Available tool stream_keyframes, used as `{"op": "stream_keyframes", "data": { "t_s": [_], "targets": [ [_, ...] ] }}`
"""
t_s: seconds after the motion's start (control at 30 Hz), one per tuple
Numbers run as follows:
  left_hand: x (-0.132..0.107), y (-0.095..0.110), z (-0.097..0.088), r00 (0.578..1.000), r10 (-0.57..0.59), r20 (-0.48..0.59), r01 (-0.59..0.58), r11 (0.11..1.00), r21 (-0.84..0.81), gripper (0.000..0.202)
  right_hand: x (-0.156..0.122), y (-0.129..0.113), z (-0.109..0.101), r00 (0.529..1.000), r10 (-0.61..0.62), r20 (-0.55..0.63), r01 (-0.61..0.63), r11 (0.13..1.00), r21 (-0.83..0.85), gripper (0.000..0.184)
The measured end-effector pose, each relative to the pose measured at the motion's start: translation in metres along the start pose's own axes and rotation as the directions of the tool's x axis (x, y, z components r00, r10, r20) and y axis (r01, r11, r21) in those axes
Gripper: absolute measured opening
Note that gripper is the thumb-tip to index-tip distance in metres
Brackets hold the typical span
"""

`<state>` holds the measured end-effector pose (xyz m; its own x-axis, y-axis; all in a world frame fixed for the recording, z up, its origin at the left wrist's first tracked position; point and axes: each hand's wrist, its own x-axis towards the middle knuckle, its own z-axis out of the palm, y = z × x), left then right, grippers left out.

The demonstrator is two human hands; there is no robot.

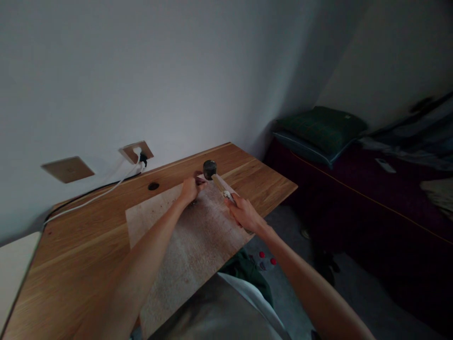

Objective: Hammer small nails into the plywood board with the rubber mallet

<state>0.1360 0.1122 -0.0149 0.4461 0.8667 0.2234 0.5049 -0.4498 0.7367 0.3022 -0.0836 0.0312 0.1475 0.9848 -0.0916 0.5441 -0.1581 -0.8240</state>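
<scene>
One hammer (209, 169): rounded dark head, pale wooden handle. The right hand (244, 215) has its grip closed full round the handle's lower end, with the head over the board's far edge. One board (191, 250): a flat, pale, speckled sheet on the right half of the smooth wood-grain bench (88, 236), reaching its near edge. The left hand (191, 189) is at the board's far edge, its grip pinched tight beside the hammer head; what it pinches is too small to tell.

left hand (191, 189) pinching, right hand (245, 214) clenched, both outstretched
</scene>
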Motion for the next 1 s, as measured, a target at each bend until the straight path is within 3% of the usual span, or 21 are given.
{"op": "stream_keyframes", "data": {
  "t_s": [0.17,0.37,0.57,0.87,1.0],
  "targets": [
    [0.000,-0.001,0.000,1.000,0.017,-0.005,-0.017,1.000,0.001,0.048,0.003,-0.006,-0.004,1.000,0.010,0.028,-0.010,1.000,-0.009,0.026],
    [0.001,-0.003,0.000,1.000,0.013,0.004,-0.013,1.000,-0.004,0.041,0.001,-0.005,0.001,0.999,-0.030,-0.045,0.030,1.000,-0.001,0.023],
    [0.000,0.000,-0.003,1.000,0.000,-0.013,0.000,1.000,0.006,0.040,0.006,0.005,0.003,1.000,-0.005,0.009,0.005,1.000,0.006,0.026],
    [0.002,-0.004,0.001,1.000,0.010,-0.002,-0.010,1.000,-0.016,0.042,0.001,-0.003,0.003,0.995,-0.029,-0.091,0.037,0.996,0.086,0.023],
    [0.002,-0.003,0.000,1.000,0.009,-0.001,-0.009,1.000,-0.011,0.038,0.004,-0.001,0.002,0.998,-0.038,-0.054,0.040,0.998,0.043,0.021]
  ]
}}
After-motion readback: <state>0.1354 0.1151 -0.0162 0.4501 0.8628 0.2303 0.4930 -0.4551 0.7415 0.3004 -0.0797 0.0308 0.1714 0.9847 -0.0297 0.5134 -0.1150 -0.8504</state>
